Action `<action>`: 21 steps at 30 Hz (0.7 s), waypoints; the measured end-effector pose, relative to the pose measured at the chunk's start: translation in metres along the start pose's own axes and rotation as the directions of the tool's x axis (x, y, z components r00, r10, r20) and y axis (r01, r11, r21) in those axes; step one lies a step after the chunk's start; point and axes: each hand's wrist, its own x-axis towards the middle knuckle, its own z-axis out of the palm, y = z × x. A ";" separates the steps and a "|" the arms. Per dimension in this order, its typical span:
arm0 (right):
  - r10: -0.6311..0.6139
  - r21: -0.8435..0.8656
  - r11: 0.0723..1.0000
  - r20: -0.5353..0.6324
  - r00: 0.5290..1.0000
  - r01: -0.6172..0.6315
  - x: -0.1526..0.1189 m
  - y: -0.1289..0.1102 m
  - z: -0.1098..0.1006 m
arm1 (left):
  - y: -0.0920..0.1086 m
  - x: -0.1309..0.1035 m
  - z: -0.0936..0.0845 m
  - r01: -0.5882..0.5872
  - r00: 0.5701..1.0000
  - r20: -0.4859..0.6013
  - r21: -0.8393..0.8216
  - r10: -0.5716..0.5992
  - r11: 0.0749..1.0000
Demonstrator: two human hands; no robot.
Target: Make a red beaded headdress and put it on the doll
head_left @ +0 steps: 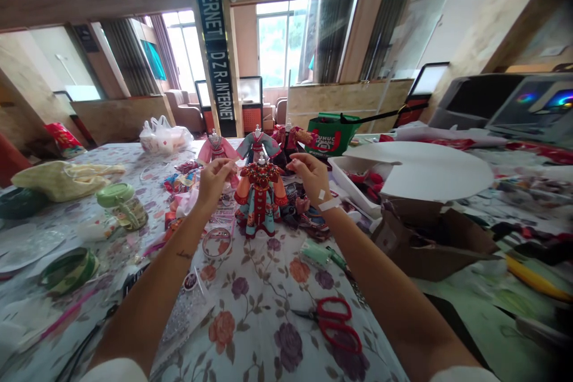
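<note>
A small doll costume (260, 197) in red, orange and light blue stands upright on a stand in front of me. My left hand (218, 178) is raised just left of its shoulder, fingertips pinched together. On the other side, my right hand (312, 172) is also closed in a pinch, apart from the costume, with a white strip round the wrist. Anything between either set of fingertips is too small to make out. Behind stand a pink costume (215, 147), a grey-green one (256, 146) and a dark red one (289, 140).
Red-handled scissors (338, 323) and a tape roll (217, 243) lie on the flowered tablecloth (250, 322). At right are a cardboard box (430, 245), a white tray (353, 185) and a round white board (441, 170). A green-lidded jar (122, 206) stands left.
</note>
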 end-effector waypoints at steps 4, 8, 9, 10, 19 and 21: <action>0.239 0.155 0.958 0.039 0.970 -0.242 -0.009 0.018 -0.001 | -0.005 -0.001 -0.001 0.288 0.955 0.113 -0.157 -0.273 0.944; 0.358 0.297 0.876 0.128 0.925 -0.380 -0.013 0.015 0.007 | 0.001 0.002 0.006 0.447 0.894 0.171 -0.285 -0.413 0.848; 0.374 0.325 0.857 0.142 0.916 -0.400 -0.013 0.013 0.008 | 0.003 0.004 0.008 0.470 0.883 0.178 -0.309 -0.435 0.827; 0.387 0.351 0.839 0.153 0.909 -0.416 -0.013 0.010 0.010 | 0.004 0.006 0.010 0.487 0.873 0.184 -0.330 -0.451 0.808; 0.438 0.485 0.754 0.130 0.890 -0.442 -0.008 0.006 0.010 | 0.011 0.005 0.009 0.466 0.882 0.161 -0.446 -0.443 0.764; 0.443 0.496 0.747 0.124 0.888 -0.442 -0.006 0.006 0.010 | 0.012 0.002 0.009 0.442 0.893 0.148 -0.461 -0.424 0.769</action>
